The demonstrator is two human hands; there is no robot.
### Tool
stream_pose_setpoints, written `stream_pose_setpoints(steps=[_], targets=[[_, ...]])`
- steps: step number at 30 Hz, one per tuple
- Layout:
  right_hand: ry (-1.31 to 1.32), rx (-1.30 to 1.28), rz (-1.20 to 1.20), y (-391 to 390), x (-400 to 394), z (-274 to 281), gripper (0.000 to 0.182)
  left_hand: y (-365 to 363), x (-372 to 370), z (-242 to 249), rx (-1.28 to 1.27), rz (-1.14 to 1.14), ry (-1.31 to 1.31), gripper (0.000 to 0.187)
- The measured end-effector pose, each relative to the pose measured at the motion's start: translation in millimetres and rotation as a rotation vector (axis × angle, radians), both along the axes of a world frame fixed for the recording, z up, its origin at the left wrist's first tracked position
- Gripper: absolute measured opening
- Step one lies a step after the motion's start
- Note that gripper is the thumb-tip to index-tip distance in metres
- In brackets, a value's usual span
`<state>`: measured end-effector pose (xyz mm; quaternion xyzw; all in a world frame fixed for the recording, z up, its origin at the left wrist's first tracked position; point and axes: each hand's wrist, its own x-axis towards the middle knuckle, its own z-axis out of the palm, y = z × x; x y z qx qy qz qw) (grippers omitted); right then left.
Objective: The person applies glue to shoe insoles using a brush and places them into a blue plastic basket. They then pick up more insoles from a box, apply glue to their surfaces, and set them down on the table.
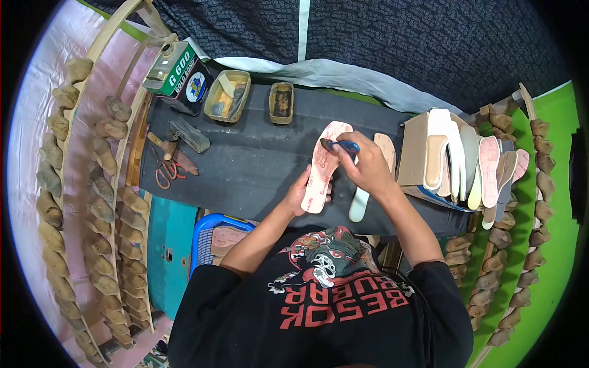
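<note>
My left hand [299,194] grips the heel end of a pale pink insole [318,178] with red print on it. The insole is held up over the dark work table, its wide toe end pointing away from me. In my right hand [370,164] is a brush with a blue handle [348,146]. Its dark bristles [327,144] meet the insole's face near the toe end, where the surface looks darker and wet. Beside my right hand lie a tan insole [384,147] and a whitish insole piece [359,205], both partly hidden by the hand and forearm.
A cardboard box [412,151] full of insoles stands at the right. Toward the back left are a glue can [178,76], a tub [227,96] and a smaller tray [281,103]. Scissors [164,170] and a hammer [164,145] lie left. Racks of shoe lasts [50,208] flank the table.
</note>
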<state>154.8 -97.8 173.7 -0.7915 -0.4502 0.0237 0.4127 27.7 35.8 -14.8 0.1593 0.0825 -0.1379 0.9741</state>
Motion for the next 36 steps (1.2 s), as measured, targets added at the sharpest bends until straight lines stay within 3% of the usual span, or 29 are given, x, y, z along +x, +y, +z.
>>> stream_pose_setpoints(steps=[14, 16, 21, 26, 32, 36], targets=[[0.003, 0.015, 0.093, 80.5, 4.2, -28.6, 0.02, 63.3, -41.3, -15.6, 0.017, 0.157, 0.044, 0.062], [0.004, 0.032, 0.042, 93.8, 13.4, -30.5, 0.02, 68.4, -45.3, -3.0, 0.051, 0.233, 0.111, 0.067], [0.079, 0.086, -0.092, 129.8, 40.9, -50.3, 0.022, 83.8, -69.7, -28.6, -0.061, 0.248, 0.055, 0.06], [0.104, 0.02, -0.076, 161.5, 59.6, -83.9, 0.024, 96.9, -93.6, -30.3, 0.002, 0.308, 0.108, 0.061], [0.045, -0.088, -0.051, 176.0, 65.8, -110.3, 0.024, 109.7, -105.6, -27.9, 0.043, 0.41, 0.165, 0.062], [0.092, -0.069, -0.067, 168.8, 65.5, -98.9, 0.024, 108.4, -97.8, -19.8, 0.055, 0.448, 0.165, 0.059]])
